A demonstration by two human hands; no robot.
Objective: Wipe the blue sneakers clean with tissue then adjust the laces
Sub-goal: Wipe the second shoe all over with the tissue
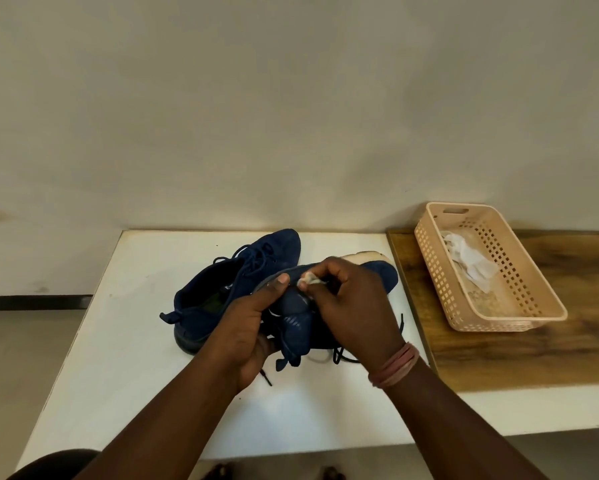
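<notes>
Two dark blue sneakers lie on the white table [125, 368]. The far sneaker [232, 282] rests on its sole, toe pointing away, laces tied. The near sneaker [296, 320] is tipped on its side with its pale sole turned away. My left hand [248, 336] grips this near sneaker at the heel collar, thumb on top. My right hand [350, 303] pinches a small crumpled white tissue [308, 280] against the sneaker's upper. Loose dark lace ends [343, 356] trail onto the table below my right wrist.
A beige perforated plastic basket [520, 306] holding crumpled white tissue [471, 261] stands on a brown wooden board [499, 358] at the right. A plain wall rises right behind the table. The table's left edge drops to the floor.
</notes>
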